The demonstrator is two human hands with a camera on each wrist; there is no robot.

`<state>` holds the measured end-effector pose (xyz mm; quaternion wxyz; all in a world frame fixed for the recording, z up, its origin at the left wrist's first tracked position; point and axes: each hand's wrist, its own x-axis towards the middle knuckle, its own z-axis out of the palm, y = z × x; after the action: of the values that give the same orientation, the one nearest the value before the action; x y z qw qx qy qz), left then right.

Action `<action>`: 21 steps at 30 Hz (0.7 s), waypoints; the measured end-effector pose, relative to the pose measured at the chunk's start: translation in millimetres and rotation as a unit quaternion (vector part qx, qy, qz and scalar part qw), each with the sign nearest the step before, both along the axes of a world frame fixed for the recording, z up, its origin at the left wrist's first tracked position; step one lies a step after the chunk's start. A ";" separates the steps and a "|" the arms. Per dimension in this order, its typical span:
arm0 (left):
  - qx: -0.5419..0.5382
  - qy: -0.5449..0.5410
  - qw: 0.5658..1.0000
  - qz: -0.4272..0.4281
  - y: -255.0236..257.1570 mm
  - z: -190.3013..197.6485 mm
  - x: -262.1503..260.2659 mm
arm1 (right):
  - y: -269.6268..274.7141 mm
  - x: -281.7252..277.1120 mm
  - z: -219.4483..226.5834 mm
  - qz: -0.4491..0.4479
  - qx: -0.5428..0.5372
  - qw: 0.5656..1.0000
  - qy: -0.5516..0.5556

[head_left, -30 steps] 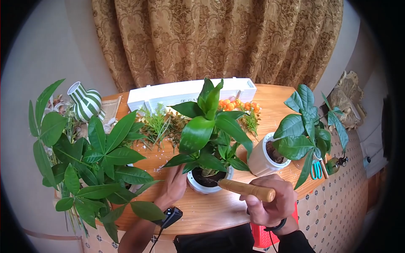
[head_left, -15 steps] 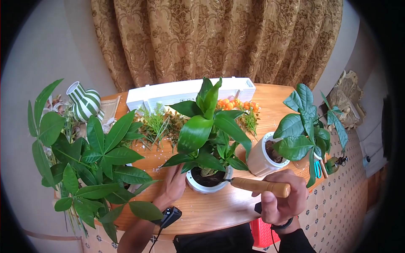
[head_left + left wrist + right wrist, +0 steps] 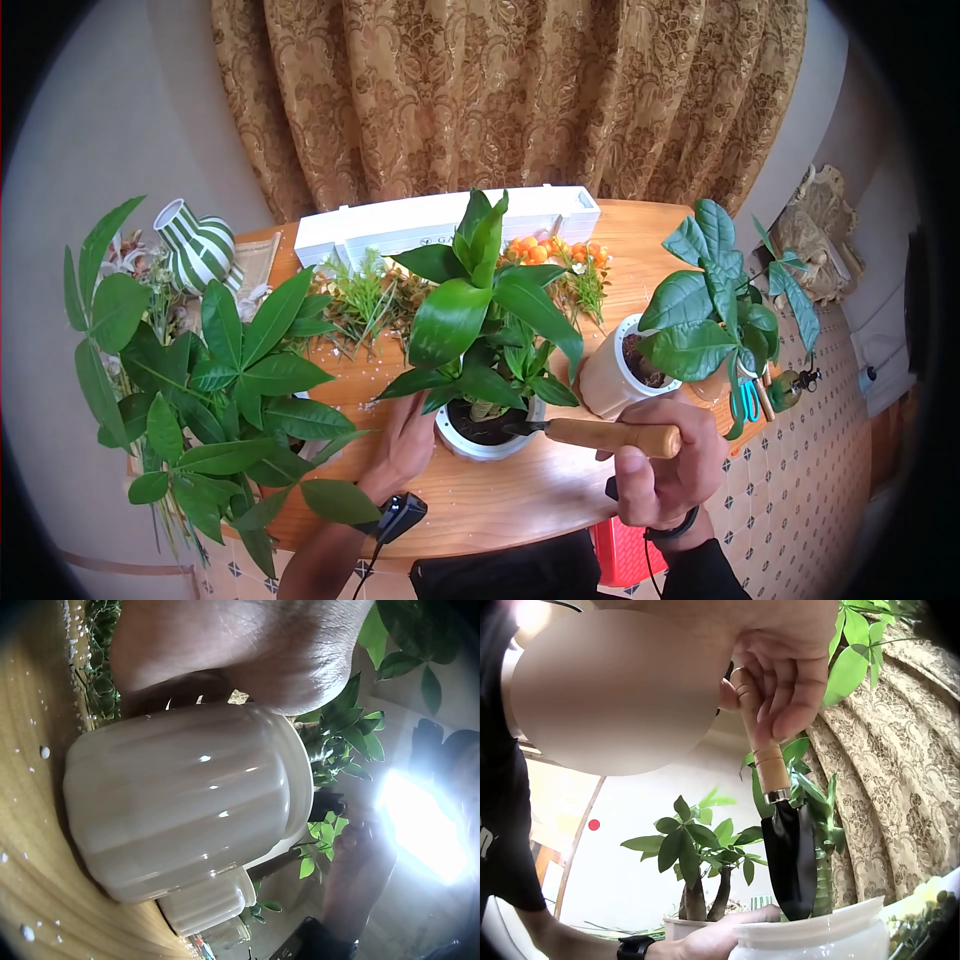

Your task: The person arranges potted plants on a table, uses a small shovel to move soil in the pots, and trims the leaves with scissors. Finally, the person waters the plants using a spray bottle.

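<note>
A white flower pot (image 3: 480,452) with a broad-leaved green plant (image 3: 455,320) stands at the middle of the table. Against its left side, my left hand (image 3: 407,445) grips the pot, the fingers partly hidden behind it in the left wrist view. My right hand (image 3: 668,460) holds a small trowel by its wooden handle (image 3: 610,436), to the right of this pot. The trowel's black blade (image 3: 791,859) points down at the pot's rim beside the plant stem in the right wrist view. Dark soil (image 3: 490,428) shows inside the pot.
Another potted plant in a white pot (image 3: 612,375) stands close on the right. A large leafy plant (image 3: 240,370) fills the left. Behind are a long white box (image 3: 440,222), orange berries (image 3: 535,248) and a striped vase (image 3: 195,245). Blue-handled scissors (image 3: 750,400) lie far right.
My right hand has drawn the trowel back to the right, and its metal collar and some blade now show at the pot. My left hand has stayed on the pot.
</note>
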<state>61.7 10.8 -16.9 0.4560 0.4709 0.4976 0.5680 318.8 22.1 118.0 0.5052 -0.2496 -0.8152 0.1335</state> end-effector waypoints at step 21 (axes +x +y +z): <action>0.014 0.014 1.000 0.003 0.0 6.5 1.8 | 27.1 -4.3 20.4 0.042 0.072 0.996 -0.041</action>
<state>63.5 10.9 -10.4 0.4405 0.4841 0.4973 0.5695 314.4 49.2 138.4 0.4816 -0.1833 -0.8528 0.0851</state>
